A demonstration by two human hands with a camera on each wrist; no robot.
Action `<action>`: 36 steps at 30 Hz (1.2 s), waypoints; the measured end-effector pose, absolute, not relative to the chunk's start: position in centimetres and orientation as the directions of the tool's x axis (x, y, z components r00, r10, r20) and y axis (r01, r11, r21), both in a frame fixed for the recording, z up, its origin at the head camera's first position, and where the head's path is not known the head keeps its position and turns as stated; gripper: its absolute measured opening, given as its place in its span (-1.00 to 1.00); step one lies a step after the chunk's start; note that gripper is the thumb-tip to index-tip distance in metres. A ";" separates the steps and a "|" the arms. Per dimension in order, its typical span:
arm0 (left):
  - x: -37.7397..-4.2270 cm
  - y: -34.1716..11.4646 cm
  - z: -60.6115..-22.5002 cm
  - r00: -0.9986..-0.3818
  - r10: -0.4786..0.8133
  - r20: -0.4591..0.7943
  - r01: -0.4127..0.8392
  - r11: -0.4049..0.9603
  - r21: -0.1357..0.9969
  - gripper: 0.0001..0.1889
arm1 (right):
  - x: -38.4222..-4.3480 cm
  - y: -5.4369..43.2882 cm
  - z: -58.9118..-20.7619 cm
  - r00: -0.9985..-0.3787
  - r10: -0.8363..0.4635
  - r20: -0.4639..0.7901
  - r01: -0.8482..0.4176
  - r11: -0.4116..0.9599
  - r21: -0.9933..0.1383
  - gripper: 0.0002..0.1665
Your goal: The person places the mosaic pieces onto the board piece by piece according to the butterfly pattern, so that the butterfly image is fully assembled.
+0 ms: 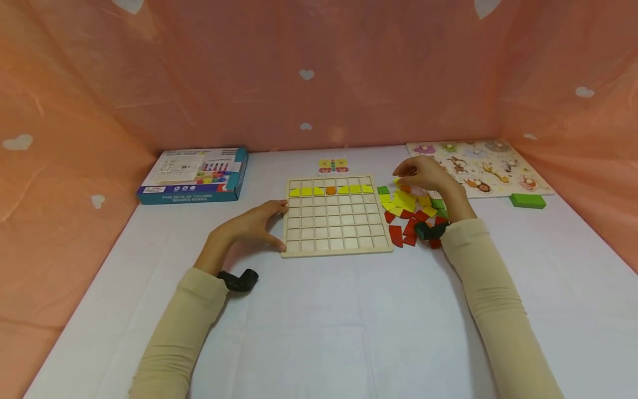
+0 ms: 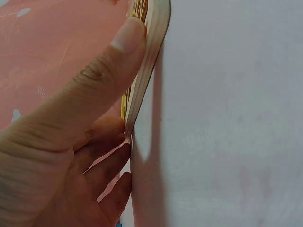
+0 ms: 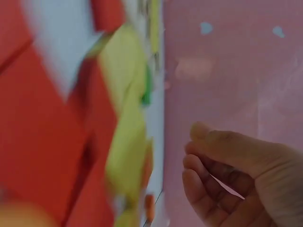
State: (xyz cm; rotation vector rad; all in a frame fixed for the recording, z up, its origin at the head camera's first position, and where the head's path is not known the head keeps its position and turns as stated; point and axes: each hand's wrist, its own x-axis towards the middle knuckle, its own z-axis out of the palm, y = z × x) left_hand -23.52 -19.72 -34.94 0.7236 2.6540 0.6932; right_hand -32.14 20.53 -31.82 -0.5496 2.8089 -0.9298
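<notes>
In the head view, a wooden grid board [image 1: 335, 244] lies mid-table, with a row of yellow pieces [image 1: 355, 189] and one orange disc [image 1: 331, 190] near its far edge. My left hand [image 1: 254, 224] rests on the board's left edge, thumb near the close corner and fingers farther up; the left wrist view shows the thumb [image 2: 113, 61] on the wooden rim. Above a pile of red, yellow and green pieces [image 1: 405, 202] hovers my right hand [image 1: 423, 172]. Its thumb and fingertips are close together in the right wrist view, with no piece visible between them.
A small butterfly pattern card [image 1: 333, 165] lies beyond the board. A blue-sided boxed set [image 1: 194, 174] is at the back left. At the back right are an animal peg puzzle [image 1: 478, 165] and a green block [image 1: 528, 200]. A pink-orange curtain [image 1: 319, 77] closes off the back.
</notes>
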 end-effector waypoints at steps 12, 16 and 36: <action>-23.3 -19.6 -34.8 -0.827 0.538 -0.163 0.385 0.753 0.533 0.00 | -33.6 21.7 -34.7 -0.926 -0.377 0.001 -0.315 0.772 -0.552 -0.59; -23.3 -19.6 -34.8 -0.829 0.536 -0.161 0.384 0.754 0.532 0.00 | -33.8 21.0 -34.8 -0.924 -0.381 0.012 -0.328 0.779 -0.534 -0.61; -23.4 -19.5 -34.7 -0.826 0.541 -0.156 0.395 0.754 0.525 0.00 | -32.6 12.4 -30.8 -0.868 -0.438 0.236 -0.489 0.669 -0.560 -0.67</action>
